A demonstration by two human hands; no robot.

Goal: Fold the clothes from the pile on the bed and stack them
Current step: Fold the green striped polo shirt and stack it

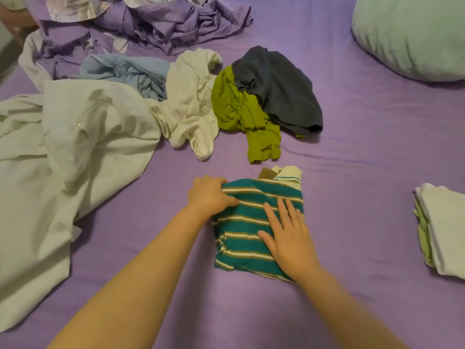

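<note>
The folded teal striped polo shirt (pixel 247 222) lies mid-bed on the purple sheet (pixel 364 152). The left hand (pixel 211 196) grips its left edge, fingers curled under; the right hand (pixel 286 238) presses flat, fingers straight. Bare sheet separates it from the folded stack (pixel 442 230) at right and the unfolded pile (pixel 176 104) beyond.

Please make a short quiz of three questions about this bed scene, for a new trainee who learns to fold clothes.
1. True or false: the right hand lies flat, fingers straight, on the striped shirt.
2. Where does the left hand grip the striped shirt? A) its upper left edge B) its white collar C) its lower right corner
3. Fill in: the folded stack lies to the ___ of the striped shirt.

Key: 1 true; 2 A; 3 right.
</note>
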